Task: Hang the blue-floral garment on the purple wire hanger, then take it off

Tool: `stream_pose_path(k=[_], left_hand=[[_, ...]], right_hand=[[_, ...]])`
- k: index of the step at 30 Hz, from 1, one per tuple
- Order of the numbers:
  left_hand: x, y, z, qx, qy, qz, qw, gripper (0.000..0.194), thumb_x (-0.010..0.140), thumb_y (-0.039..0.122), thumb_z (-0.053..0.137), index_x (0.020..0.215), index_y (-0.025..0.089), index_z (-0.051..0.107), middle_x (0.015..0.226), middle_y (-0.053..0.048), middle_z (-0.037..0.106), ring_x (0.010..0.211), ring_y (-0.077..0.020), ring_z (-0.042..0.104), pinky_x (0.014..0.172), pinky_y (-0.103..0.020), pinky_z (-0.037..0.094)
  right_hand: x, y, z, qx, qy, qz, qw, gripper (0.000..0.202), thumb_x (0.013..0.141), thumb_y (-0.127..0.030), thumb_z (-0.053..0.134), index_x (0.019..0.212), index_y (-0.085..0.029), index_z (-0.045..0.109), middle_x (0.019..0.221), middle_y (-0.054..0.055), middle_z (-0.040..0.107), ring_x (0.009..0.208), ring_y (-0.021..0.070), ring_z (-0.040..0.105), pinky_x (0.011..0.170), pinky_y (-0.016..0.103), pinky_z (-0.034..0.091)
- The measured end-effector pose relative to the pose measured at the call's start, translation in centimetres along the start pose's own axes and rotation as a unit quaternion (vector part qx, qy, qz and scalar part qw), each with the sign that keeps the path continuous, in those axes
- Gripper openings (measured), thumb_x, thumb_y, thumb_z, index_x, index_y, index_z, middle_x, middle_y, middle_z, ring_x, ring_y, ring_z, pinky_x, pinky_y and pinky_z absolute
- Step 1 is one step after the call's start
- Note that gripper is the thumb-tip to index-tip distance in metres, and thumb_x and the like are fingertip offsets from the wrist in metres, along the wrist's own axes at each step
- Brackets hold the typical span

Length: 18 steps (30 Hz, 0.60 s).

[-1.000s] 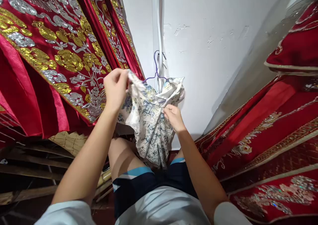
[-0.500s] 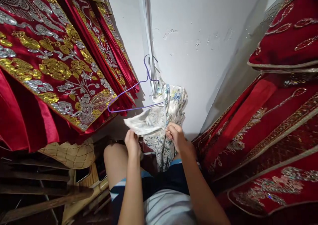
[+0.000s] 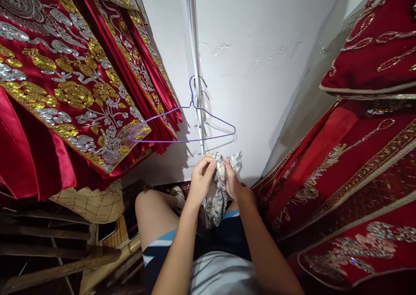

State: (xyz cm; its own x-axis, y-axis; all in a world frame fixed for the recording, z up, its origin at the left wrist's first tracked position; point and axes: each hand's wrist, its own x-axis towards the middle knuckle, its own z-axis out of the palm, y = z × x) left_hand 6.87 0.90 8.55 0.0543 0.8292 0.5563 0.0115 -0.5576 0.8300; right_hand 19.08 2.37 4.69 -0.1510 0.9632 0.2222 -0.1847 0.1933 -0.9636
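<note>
A white floral garment (image 3: 216, 199) is bunched between my two hands, its lower part hanging over my lap. My left hand (image 3: 203, 178) pinches its upper left edge between thumb and fingers. On the other side, my right hand (image 3: 231, 180) grips the cloth, thumb up, with a small piece sticking out beyond it. Above them a purple wire hanger (image 3: 182, 141) hangs bare by its hook near a white upright pole (image 3: 192, 39). The garment and the hanger are apart.
Red garments with gold and silver embroidery (image 3: 74, 93) hang at the left. More red beaded clothing (image 3: 325, 156) hangs at the right. A wooden chair with a quilted cushion (image 3: 94, 201) stands lower left, with a phone (image 3: 107, 231) near it.
The garment has come off the hanger and moved down, now gathered into a bunch. My left hand has moved right and up, close to my right hand. The whole hanger now shows.
</note>
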Motion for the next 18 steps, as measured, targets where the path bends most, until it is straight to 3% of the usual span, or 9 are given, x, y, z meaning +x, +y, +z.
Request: stream_pose_path(k=[3,5,6,8,10,12,14,15,18], left_hand=[[1.5,0.1,-0.9,0.087,0.012,0.051,0.995,0.034,0.092,0.051,0.059,0.078,0.02,0.067,0.112,-0.011,0.057,0.113,-0.0267,0.055,0.102,-0.038,0.043],[1.9,-0.1,-2.1,0.104,-0.029,0.033,0.994,0.037,0.094,0.053,0.054,0.081,0.021,0.065,0.109,-0.011,0.059,0.11,-0.0264,0.057,0.099,-0.037,0.045],[1.7,-0.2,-2.8,0.099,-0.068,0.009,0.993,0.038,0.096,0.054,0.049,0.086,0.022,0.065,0.104,-0.01,0.061,0.105,-0.0257,0.059,0.096,-0.037,0.047],[0.9,-0.6,-4.2,0.097,-0.167,-0.048,0.98,0.04,0.098,0.055,0.042,0.103,0.022,0.065,0.101,-0.009,0.066,0.101,-0.0252,0.062,0.091,-0.036,0.05],[-0.4,-1.0,-5.8,0.137,-0.258,-0.092,0.952,0.044,0.097,0.057,0.045,0.116,0.022,0.063,0.107,-0.009,0.069,0.103,-0.026,0.063,0.091,-0.035,0.051],[-1.3,-1.4,-7.9,0.223,-0.313,-0.117,0.916,0.044,0.094,0.057,0.049,0.11,0.019,0.065,0.104,-0.007,0.071,0.096,-0.0258,0.064,0.088,-0.034,0.05],[-1.5,-1.8,-10.4,0.322,-0.311,-0.125,0.885,0.044,0.094,0.057,0.046,0.094,0.018,0.065,0.09,-0.006,0.07,0.082,-0.024,0.063,0.079,-0.033,0.049],[-1.3,-1.8,-11.8,0.368,-0.295,-0.123,0.873,0.045,0.095,0.057,0.043,0.087,0.018,0.064,0.084,-0.005,0.069,0.077,-0.0234,0.061,0.076,-0.033,0.048],[0.4,-1.2,-15.5,0.461,-0.246,-0.11,0.845,0.048,0.094,0.057,0.04,0.07,0.019,0.057,0.072,-0.007,0.067,0.069,-0.0236,0.059,0.069,-0.033,0.044]], right_hand=[[-0.2,-2.0,0.0,0.057,-0.138,0.055,0.987,0.045,0.082,-0.062,0.065,0.101,-0.021,0.068,0.081,0.005,0.07,0.08,0.023,0.067,0.069,0.032,0.053],[0.0,-3.5,-0.5,0.013,-0.222,0.092,0.971,0.037,0.07,-0.039,0.081,0.097,-0.018,0.068,0.082,0.003,0.07,0.079,0.0223,0.067,0.072,0.032,0.053],[0.3,-4.3,-0.8,-0.013,-0.233,0.094,0.968,0.033,0.067,-0.031,0.082,0.094,-0.017,0.068,0.082,0.003,0.071,0.078,0.0219,0.067,0.072,0.031,0.052],[1.5,-5.5,-1.2,-0.065,-0.194,0.048,0.978,0.022,0.069,-0.026,0.076,0.086,-0.016,0.068,0.08,0.004,0.071,0.076,0.0216,0.066,0.071,0.031,0.052],[3.4,-6.5,-1.5,-0.11,-0.109,-0.059,0.986,0.015,0.07,-0.024,0.07,0.082,-0.016,0.068,0.083,0.005,0.072,0.081,0.0229,0.067,0.075,0.033,0.052],[5.8,-7.0,-1.7,-0.145,-0.022,-0.172,0.974,0.018,0.071,-0.022,0.066,0.087,-0.017,0.069,0.095,0.007,0.073,0.095,0.0246,0.066,0.087,0.035,0.051],[8.2,-7.1,-1.9,-0.169,0.028,-0.219,0.96,0.019,0.073,-0.021,0.061,0.091,-0.018,0.068,0.103,0.007,0.072,0.105,0.0242,0.064,0.094,0.034,0.047],[9.3,-6.9,-2.0,-0.187,0.036,-0.209,0.959,0.016,0.075,-0.023,0.059,0.088,-0.018,0.067,0.1,0.006,0.072,0.103,0.0237,0.064,0.093,0.034,0.047],[11.1,-6.2,-2.6,-0.263,0.031,-0.103,0.959,0.018,0.08,-0.032,0.055,0.067,-0.02,0.057,0.068,0.002,0.062,0.071,0.0205,0.059,0.074,0.033,0.047]])
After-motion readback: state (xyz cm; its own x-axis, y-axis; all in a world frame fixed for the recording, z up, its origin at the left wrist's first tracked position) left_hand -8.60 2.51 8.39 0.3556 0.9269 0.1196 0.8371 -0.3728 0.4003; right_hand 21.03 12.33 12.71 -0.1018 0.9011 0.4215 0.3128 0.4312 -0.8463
